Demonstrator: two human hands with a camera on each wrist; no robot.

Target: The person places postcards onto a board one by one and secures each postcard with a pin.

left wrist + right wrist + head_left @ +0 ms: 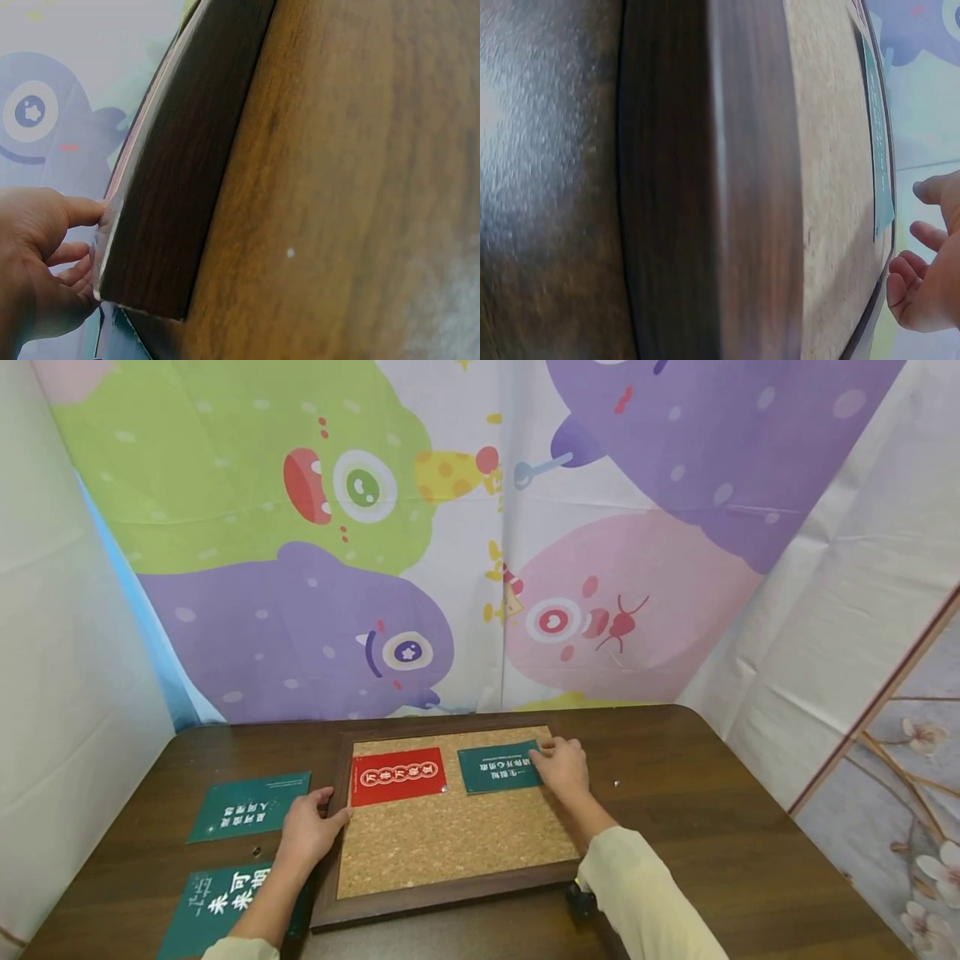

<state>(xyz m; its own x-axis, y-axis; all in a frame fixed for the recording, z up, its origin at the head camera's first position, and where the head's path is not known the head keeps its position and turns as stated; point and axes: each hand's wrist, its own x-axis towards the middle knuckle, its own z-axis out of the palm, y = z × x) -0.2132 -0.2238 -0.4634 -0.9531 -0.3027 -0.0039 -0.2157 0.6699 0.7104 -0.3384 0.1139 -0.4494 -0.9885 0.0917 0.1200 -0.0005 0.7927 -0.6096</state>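
Observation:
A cork board (450,843) with a dark wood frame lies flat on the table. My left hand (306,833) holds its left edge, thumb over the frame and fingers along the side; the left wrist view shows this left hand (45,262) at the frame's end. On the cork are a red card (399,776) with white lettering, a small shiny pin at its corner, and a green card (495,768). My right hand (561,767) touches the green card's right end. In the right wrist view, that hand's fingers (928,234) are spread, nothing visible between them.
Two more green cards, an upper one (247,807) and a lower one (197,906), lie left of the board, the lower partly behind my forearm. A tiny shiny object (617,783) sits on the table (705,835) at right. A cartoon-printed cloth (465,635) hangs behind.

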